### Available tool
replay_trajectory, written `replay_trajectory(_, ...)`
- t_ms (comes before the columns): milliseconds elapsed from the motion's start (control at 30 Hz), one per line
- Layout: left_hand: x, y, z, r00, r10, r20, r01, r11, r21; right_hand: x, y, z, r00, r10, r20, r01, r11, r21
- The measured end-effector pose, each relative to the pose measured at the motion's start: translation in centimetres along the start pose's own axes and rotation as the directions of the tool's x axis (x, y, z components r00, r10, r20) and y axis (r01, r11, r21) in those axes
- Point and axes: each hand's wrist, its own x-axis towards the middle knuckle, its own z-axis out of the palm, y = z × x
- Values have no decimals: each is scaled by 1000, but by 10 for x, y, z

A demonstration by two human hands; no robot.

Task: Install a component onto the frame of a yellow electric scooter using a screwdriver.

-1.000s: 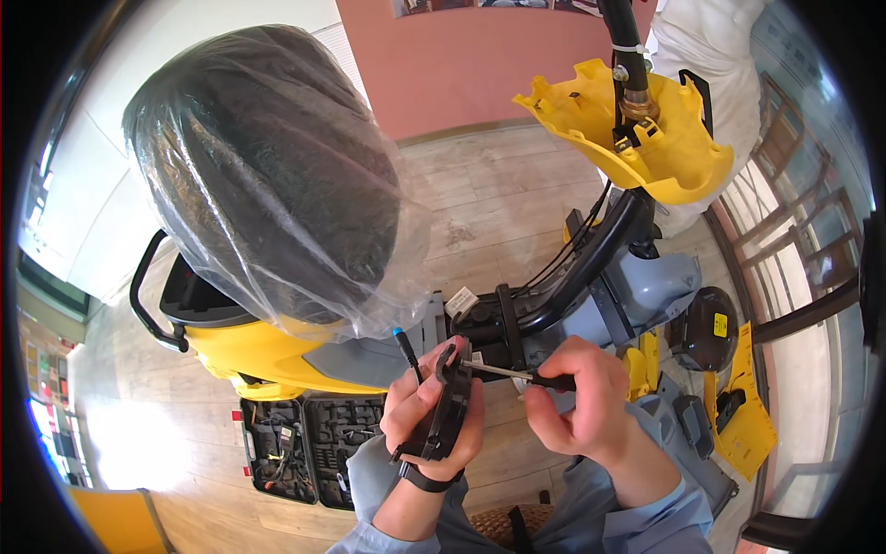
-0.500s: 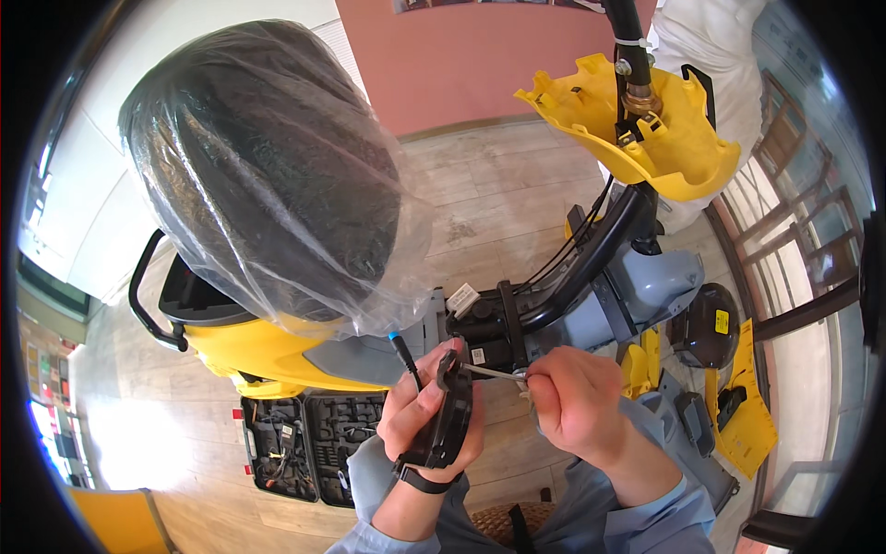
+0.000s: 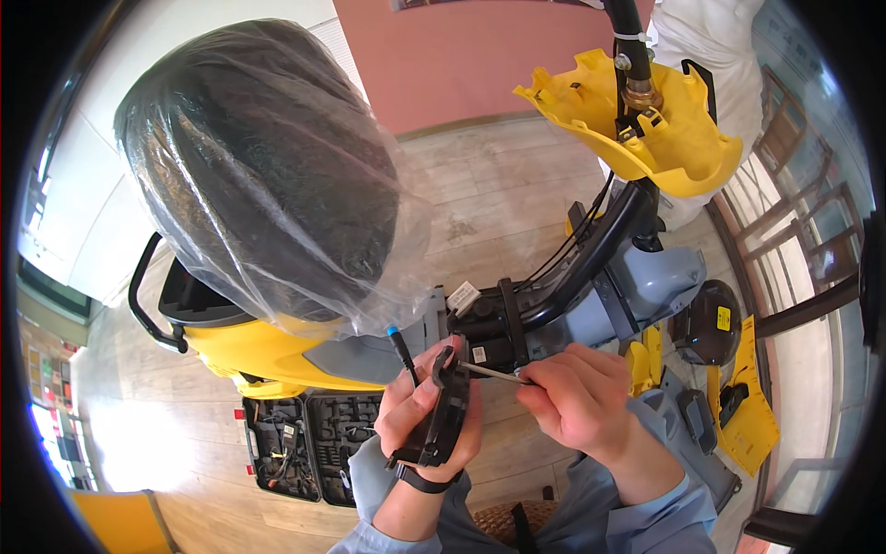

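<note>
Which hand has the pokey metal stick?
The right hand, gripping the thin metal tool. The left hand holds the black part instead, and has a black band at its wrist.

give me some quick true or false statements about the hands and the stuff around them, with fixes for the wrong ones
1. The left hand holds a black part. True.
2. The right hand is empty. False: the right hand grips a screwdriver, its shaft pointing toward the black part.
3. The dark scooter seat is covered with clear plastic. True.
4. The cable connector beside the left hand has a red tip. False: the cable connector's tip is blue.
5. The tool case is closed. False: the tool case lies open.
</note>
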Motion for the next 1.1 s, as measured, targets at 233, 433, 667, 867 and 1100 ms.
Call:
replay_trajectory(233,2,0,5,998,1,-57,-2,1000,-31,5,-6,-2,992,109,55,-115,988,108)
replay_trajectory(433,1,-9,4,993,22,-114,-23,1000,-1,1,-5,0,999,22,44,-27,994,107)
replay_trajectory(667,1,-7,4,993,21,-114,-25,999,-33,0,-3,1,1000,8,29,-10,999,53)
replay_trajectory(867,2,3,-1,999,-6,45,3,998,61,-2,0,1,990,93,106,-110,981,158)
replay_trajectory(1100,4,3,2,999,22,-32,-22,1000,9,0,-11,2,977,187,105,-203,965,167)
